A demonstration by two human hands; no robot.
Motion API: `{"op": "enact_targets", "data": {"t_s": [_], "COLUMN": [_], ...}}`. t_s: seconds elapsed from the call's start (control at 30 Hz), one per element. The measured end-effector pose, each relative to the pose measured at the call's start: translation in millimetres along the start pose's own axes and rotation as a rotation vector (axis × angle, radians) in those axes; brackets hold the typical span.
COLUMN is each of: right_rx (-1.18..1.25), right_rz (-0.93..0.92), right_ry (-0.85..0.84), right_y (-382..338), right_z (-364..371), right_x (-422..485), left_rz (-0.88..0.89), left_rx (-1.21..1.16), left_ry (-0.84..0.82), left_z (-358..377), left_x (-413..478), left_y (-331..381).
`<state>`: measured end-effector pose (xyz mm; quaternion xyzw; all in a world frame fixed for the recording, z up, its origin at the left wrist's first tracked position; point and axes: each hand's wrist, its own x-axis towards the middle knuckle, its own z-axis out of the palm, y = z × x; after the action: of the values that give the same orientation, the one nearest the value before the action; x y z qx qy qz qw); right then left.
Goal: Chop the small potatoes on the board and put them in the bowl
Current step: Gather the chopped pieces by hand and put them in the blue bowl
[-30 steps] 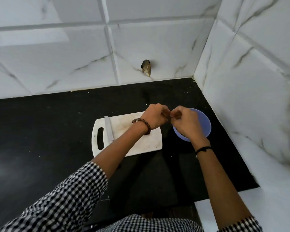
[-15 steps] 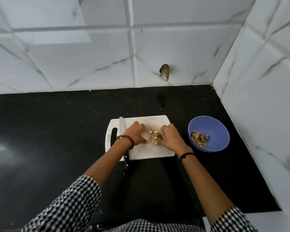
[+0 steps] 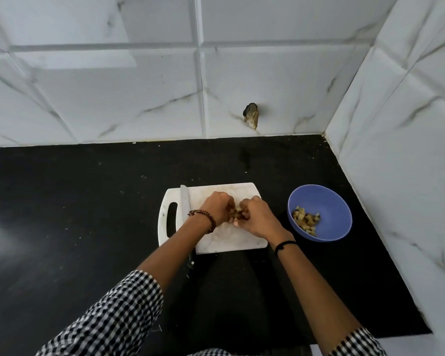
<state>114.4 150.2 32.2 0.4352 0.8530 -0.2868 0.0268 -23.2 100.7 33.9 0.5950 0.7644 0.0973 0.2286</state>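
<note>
A small heap of potato pieces (image 3: pixel 238 214) lies near the middle of the white cutting board (image 3: pixel 231 241), pressed in between the two hands. The left hand (image 3: pixel 217 209) comes at the heap from the left with its fingers curled round the pieces. The right hand (image 3: pixel 257 217) meets it from the right, curled the same way, so the knuckles of both almost touch and only a bit of the heap shows between them.

A knife (image 3: pixel 184 204) lies flat on the left part of the board, just beside the handle slot, with its blade pointing toward the back wall. The left forearm hides its middle, and the dark handle reaches past the near edge of the board.

To the right of the board and apart from it stands a blue bowl (image 3: pixel 332 209), close to the right edge of the counter, with more cut potato (image 3: pixel 306 219) gathered in its bottom.

The board and bowl sit on a black counter (image 3: pixel 88 214), toward its back right corner, where white marble-look tiles (image 3: pixel 113 86) rise behind and on the right. A small brown lump (image 3: pixel 251 118) sticks to the back tiles; I cannot tell what it is.

The left wrist wears a bead bracelet (image 3: pixel 203 219), the right a thin black band (image 3: pixel 284 245), and both arms have checked sleeves (image 3: pixel 118 317).
</note>
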Motion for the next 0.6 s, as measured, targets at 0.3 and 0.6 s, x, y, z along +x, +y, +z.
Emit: {"op": "enact_targets", "data": {"t_s": [0.3, 0.6], "right_rx": [-0.003, 0.014], "right_rz": [0.039, 0.063], "right_ry": [-0.024, -0.03], "right_y": [-10, -14], "right_z": [4, 5], "right_x": [5, 2], "left_rz": [-0.051, -0.162], "left_rx": [-0.234, -0.478], "left_ry": [-0.001, 0.021], "left_z": [5, 13], "left_x": [-4, -11], "left_y": [-2, -6]}}
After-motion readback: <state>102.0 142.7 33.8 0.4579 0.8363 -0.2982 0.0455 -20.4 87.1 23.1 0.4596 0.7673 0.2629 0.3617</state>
